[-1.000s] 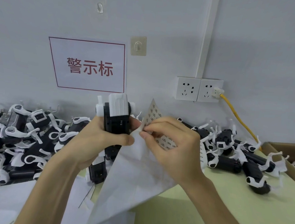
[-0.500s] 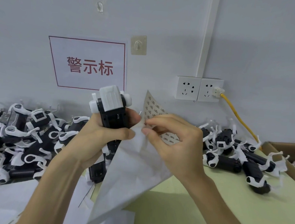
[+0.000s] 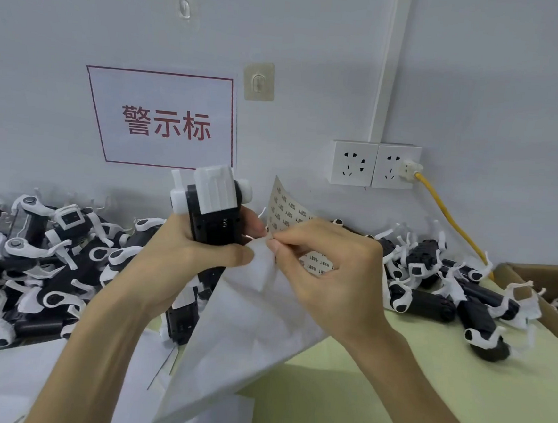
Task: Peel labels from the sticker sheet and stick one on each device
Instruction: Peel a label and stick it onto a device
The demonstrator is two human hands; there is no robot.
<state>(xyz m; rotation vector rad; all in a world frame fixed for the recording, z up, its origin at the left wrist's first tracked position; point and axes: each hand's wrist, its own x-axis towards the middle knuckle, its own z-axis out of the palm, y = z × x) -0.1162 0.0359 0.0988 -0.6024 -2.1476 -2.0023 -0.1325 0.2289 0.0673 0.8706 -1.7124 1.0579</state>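
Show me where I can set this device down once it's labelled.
Best spot: the bare green table in front of the right pile of devices, between the sticker sheet and the cardboard box. The white paper at near left is also free. The left pile is crowded to the wall.
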